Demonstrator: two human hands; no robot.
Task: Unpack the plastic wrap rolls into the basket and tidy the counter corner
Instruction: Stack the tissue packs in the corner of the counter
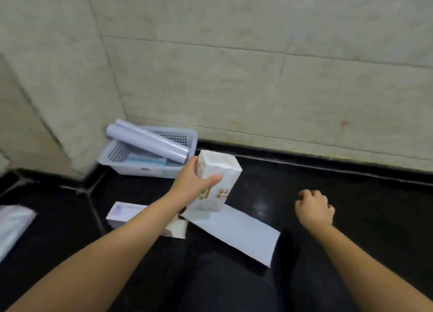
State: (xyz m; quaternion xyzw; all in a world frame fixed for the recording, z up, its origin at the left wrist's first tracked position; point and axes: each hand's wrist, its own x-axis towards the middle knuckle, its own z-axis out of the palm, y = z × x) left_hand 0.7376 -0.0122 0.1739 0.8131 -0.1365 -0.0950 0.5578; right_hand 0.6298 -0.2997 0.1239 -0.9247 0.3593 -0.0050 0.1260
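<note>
A pale perforated basket (150, 169) sits in the counter corner against the tiled wall. Two plastic wrap rolls (147, 141) lie slanted across it, their ends sticking out over the rim. My left hand (194, 182) grips a white tissue pack (216, 182) with printed labels, held just right of the basket above the counter. My right hand (314, 209) hovers over the black counter to the right, fingers curled, holding nothing. Two long white wrap boxes lie on the counter: one (126, 214) under my left forearm, the other (236, 232) flattened and open-ended below the tissue pack.
A crumpled clear plastic bag (13, 225) lies at the left edge of the black counter (351, 185). Beige tiled walls (234, 77) close the corner behind and to the left of the basket.
</note>
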